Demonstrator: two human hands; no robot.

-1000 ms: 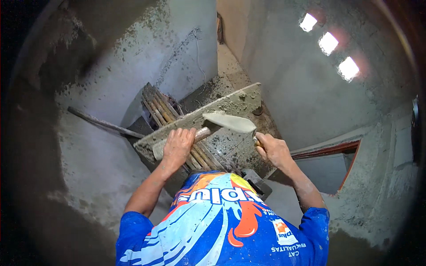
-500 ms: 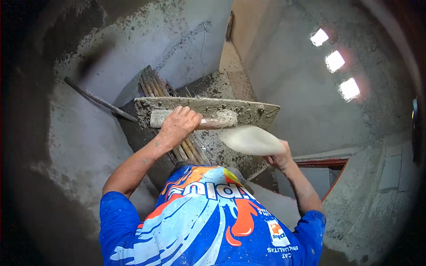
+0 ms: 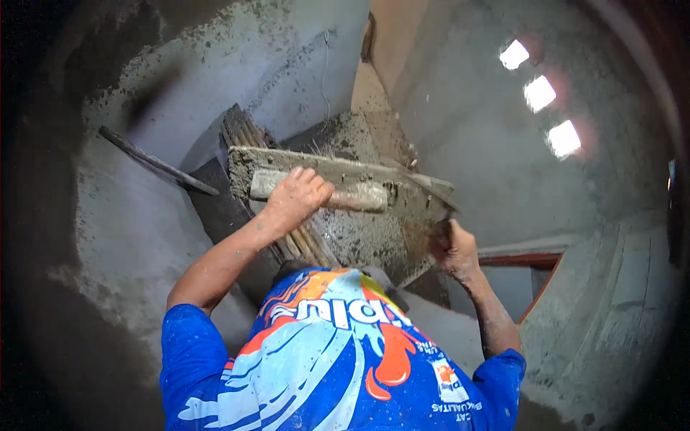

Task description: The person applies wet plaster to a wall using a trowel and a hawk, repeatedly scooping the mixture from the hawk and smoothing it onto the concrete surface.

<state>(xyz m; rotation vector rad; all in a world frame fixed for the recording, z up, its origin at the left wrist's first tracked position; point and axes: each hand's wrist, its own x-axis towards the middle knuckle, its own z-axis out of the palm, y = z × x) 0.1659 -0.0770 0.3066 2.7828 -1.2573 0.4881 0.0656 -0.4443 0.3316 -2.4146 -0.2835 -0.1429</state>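
Note:
My left hand (image 3: pixel 298 197) is wrapped round the handle of a long plastering float (image 3: pixel 363 197), which is caked with grey mortar along its edges. The float is held out in front of me, its length running left to right. In my right hand (image 3: pixel 458 251) is a trowel (image 3: pixel 435 194), its thin blade turned nearly edge-on and lying across the float's right end. Blade and float overlap there; whether they touch I cannot tell. The trowel's handle is mostly hidden in my fingers.
Bundled wooden poles (image 3: pixel 248 133) lie below, behind the float. A dark curved strip (image 3: pixel 158 161) leans by the left wall. Mortar spatters the floor (image 3: pixel 352 140). A grey plastered wall (image 3: pixel 489 144) rises at right, above a red-edged opening (image 3: pixel 535 280). A thin cable (image 3: pixel 325 79) hangs at the back.
The trowel has swung from its broad pale face showing to nearly edge-on, and has moved up onto the float's right end. The float has shifted slightly right and tilted down at its right end.

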